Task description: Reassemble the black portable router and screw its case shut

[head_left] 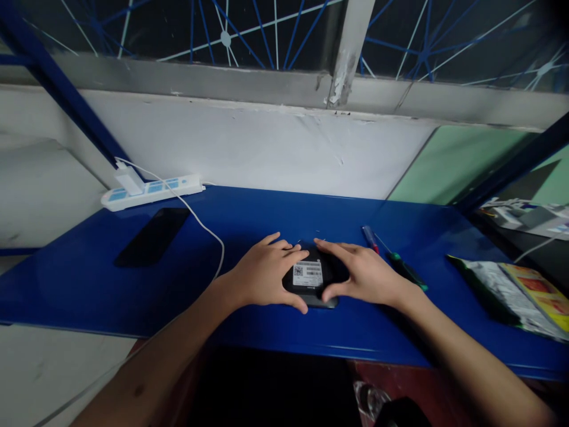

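Observation:
A small black device with a white QR-code label on its upper face lies on the blue table, between my two hands. My left hand grips its left side, thumb near the front edge and fingers towards the back. From the right, my right hand holds the same device, with the index finger at the far edge and the thumb beside the label's lower corner. Just beyond my right hand are a screwdriver with a clear blue and red handle and one with a dark green handle.
A black smartphone lies left on the blue table. Behind it, a white power strip holds a charger, whose white cable crosses the table. At right lies a foil packet. A wall stands behind.

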{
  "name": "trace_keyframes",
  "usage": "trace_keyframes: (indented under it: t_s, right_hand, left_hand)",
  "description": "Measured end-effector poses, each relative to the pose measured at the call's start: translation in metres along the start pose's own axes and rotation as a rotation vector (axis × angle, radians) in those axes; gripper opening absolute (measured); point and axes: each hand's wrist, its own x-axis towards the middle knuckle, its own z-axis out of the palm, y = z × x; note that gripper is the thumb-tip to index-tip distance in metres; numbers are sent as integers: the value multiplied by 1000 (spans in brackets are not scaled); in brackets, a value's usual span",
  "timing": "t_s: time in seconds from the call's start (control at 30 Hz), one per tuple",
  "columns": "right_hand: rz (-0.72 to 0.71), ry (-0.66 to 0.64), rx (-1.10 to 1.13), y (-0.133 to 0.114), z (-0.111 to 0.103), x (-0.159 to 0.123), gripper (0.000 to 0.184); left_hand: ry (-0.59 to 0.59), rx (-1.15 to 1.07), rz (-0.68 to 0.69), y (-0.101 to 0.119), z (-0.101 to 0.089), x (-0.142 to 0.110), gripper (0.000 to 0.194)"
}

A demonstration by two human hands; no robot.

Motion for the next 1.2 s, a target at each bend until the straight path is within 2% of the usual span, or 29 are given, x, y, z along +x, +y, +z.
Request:
trace_keyframes:
  t_s: [0.13, 0.2, 0.27, 0.43, 0.57, 0.77, 0.9, 1.1, 1.2]
  right_hand:
    - [152, 198, -135, 19, -5, 2, 67]
    - [257, 307, -273, 30, -7, 2, 60]
    - [362, 364, -423, 40, -8, 1, 59]
    - [539, 311, -635, 56, -7, -2, 54]
    - [601, 238, -621, 58, -7, -2, 44]
    - [699, 226, -613, 57, -4, 0, 36]
    - [733, 214, -590, 55, -5, 1, 35]
    - [750, 200, -543, 57, -6, 2, 32]
    - [718, 259, -487, 58, -5, 2, 32]
  left_hand:
    - [18, -18, 1, -3, 1, -4, 101]
    - [10, -22, 12, -3, 2, -5, 99]
    - [5, -24, 19, -2, 1, -5, 96]
    - [37, -10, 31, -2, 1, -5, 85]
    - [79, -14, 51, -3, 4, -5, 74]
    - [163, -30, 73, -5, 9, -4, 59]
    - [157, -60, 76, -6, 8, -4, 59]
    - [116, -85, 82, -7, 7, -2, 68]
    - [101, -105, 82, -7, 6, -2, 71]
